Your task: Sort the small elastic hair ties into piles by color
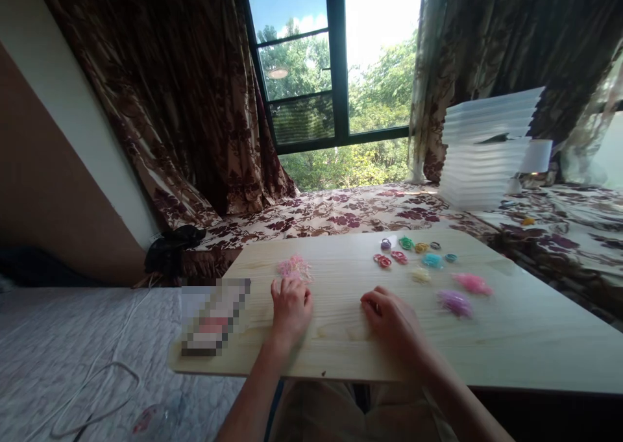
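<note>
My left hand (291, 307) rests on the pale wooden table, its fingers curled down at the near edge of a loose pile of small pink and pale elastic bands (294, 267). What its fingertips pinch, if anything, is hidden. To the right, my right hand (392, 319) lies on the board with its fingers curled in; I cannot make out anything inside them. Beyond it sit small sorted heaps of bands: red (384, 261), green (405, 242), light blue (432, 260), pale yellow (421, 274), pink (473, 283) and purple (455, 303).
The wooden table (335, 351) has a blurred-out flat object (217, 319) on its left end. A bed (160, 325) with a white cable (117, 364) lies to the left. Behind are a flowered window seat (341, 215), a white pleated stack (487, 156) and a lamp (538, 156).
</note>
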`<action>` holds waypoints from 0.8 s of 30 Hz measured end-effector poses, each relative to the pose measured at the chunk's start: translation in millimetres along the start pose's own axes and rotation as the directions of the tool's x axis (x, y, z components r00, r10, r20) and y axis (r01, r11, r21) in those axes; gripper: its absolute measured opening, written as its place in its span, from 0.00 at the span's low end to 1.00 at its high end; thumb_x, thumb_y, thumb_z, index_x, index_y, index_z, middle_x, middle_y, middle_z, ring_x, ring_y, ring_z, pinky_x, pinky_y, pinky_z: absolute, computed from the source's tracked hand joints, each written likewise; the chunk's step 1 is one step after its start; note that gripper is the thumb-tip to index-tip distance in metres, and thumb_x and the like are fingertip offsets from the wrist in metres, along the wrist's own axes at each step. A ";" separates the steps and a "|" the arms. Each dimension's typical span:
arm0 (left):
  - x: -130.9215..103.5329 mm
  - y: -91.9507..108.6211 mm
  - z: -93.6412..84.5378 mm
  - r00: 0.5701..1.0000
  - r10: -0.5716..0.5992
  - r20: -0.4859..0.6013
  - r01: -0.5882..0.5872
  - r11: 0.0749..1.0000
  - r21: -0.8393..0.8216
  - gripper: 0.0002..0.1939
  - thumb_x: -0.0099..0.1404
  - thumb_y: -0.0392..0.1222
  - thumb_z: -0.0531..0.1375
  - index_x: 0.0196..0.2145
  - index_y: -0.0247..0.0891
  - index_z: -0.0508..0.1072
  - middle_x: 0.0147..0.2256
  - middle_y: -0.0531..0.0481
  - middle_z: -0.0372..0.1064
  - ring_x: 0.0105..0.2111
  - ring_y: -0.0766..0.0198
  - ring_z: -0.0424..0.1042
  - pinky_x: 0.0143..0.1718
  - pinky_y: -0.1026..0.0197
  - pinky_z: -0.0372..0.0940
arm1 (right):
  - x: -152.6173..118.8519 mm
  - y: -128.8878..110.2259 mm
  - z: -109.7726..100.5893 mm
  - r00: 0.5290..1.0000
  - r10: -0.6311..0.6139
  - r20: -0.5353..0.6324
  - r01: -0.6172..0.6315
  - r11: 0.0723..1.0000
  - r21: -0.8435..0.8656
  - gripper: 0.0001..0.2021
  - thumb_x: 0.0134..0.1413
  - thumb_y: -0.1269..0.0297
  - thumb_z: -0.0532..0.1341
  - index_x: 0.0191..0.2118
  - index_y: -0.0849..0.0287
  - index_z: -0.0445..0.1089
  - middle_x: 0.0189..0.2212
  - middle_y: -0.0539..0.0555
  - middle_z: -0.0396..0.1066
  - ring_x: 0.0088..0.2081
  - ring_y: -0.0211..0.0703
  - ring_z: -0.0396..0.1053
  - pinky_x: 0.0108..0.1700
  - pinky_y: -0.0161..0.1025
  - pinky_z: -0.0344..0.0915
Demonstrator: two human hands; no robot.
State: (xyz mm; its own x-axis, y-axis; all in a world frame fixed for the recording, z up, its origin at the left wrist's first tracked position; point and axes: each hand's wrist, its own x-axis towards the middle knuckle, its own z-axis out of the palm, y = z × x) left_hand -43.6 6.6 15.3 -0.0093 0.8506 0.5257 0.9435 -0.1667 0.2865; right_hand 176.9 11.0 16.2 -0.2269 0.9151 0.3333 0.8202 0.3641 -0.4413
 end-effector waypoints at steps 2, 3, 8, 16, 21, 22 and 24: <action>-2.8 12.1 2.1 1.000 0.028 -0.005 -0.028 0.999 -0.016 0.10 0.63 0.31 0.56 0.26 0.39 0.73 0.32 0.47 0.73 0.41 0.54 0.68 0.56 0.41 0.54 | 0.0 0.4 1.0 1.000 -0.006 -0.010 0.006 1.000 -0.001 0.14 0.60 0.65 0.52 0.33 0.56 0.75 0.33 0.53 0.74 0.33 0.40 0.70 0.35 0.36 0.57; -4.8 19.1 3.7 0.999 0.042 -0.006 -0.042 0.999 -0.029 0.10 0.63 0.31 0.56 0.26 0.39 0.72 0.32 0.47 0.73 0.41 0.55 0.68 0.56 0.42 0.55 | 0.0 0.6 1.5 1.000 -0.008 -0.015 0.008 1.000 -0.001 0.14 0.60 0.65 0.51 0.32 0.56 0.75 0.33 0.53 0.73 0.33 0.40 0.70 0.35 0.36 0.57; -15.4 51.0 12.1 0.996 0.091 0.015 -0.089 0.991 -0.102 0.09 0.65 0.32 0.55 0.29 0.40 0.72 0.32 0.49 0.71 0.40 0.57 0.68 0.56 0.44 0.56 | -0.9 0.7 2.1 1.000 -0.003 -0.017 0.003 1.000 0.006 0.14 0.60 0.64 0.51 0.34 0.55 0.75 0.33 0.53 0.74 0.34 0.40 0.70 0.36 0.36 0.58; -20.9 58.4 11.3 0.989 0.138 0.052 -0.126 0.974 -0.190 0.10 0.68 0.32 0.53 0.31 0.41 0.71 0.33 0.51 0.71 0.40 0.58 0.67 0.57 0.45 0.55 | -3.0 -1.8 -1.6 0.999 -0.034 0.014 0.033 0.998 0.061 0.13 0.57 0.64 0.55 0.43 0.55 0.75 0.35 0.53 0.74 0.33 0.40 0.70 0.38 0.37 0.62; -20.7 56.4 9.9 0.988 0.142 0.056 -0.128 0.970 -0.205 0.09 0.68 0.33 0.53 0.32 0.41 0.70 0.35 0.50 0.72 0.42 0.58 0.67 0.59 0.43 0.53 | -2.6 -1.8 -0.1 0.997 -0.070 0.029 0.067 0.993 0.101 0.12 0.55 0.65 0.57 0.42 0.54 0.76 0.36 0.53 0.74 0.33 0.40 0.70 0.39 0.38 0.63; -20.6 56.4 9.9 0.988 0.141 0.056 -0.127 0.970 -0.207 0.09 0.68 0.33 0.53 0.32 0.41 0.70 0.35 0.50 0.72 0.42 0.58 0.67 0.59 0.43 0.53 | -2.5 -1.6 0.0 0.997 -0.072 0.030 0.068 0.992 0.105 0.12 0.55 0.65 0.58 0.41 0.55 0.76 0.36 0.53 0.74 0.33 0.40 0.70 0.39 0.38 0.63; -20.6 56.7 10.0 0.988 0.144 0.059 -0.128 0.969 -0.213 0.09 0.68 0.33 0.53 0.32 0.41 0.71 0.35 0.50 0.72 0.42 0.58 0.67 0.59 0.42 0.52 | -2.4 -1.4 -0.1 0.997 -0.074 0.029 0.070 0.991 0.111 0.12 0.55 0.65 0.57 0.41 0.55 0.76 0.36 0.54 0.74 0.33 0.40 0.70 0.39 0.38 0.63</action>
State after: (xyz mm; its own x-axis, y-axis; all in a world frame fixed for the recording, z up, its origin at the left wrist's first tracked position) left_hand 13.4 -15.3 12.6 0.1459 0.8460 0.5129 0.8444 -0.3767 0.3810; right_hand 176.3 8.2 16.1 -0.3019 0.8904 0.3406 0.7392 0.4442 -0.5062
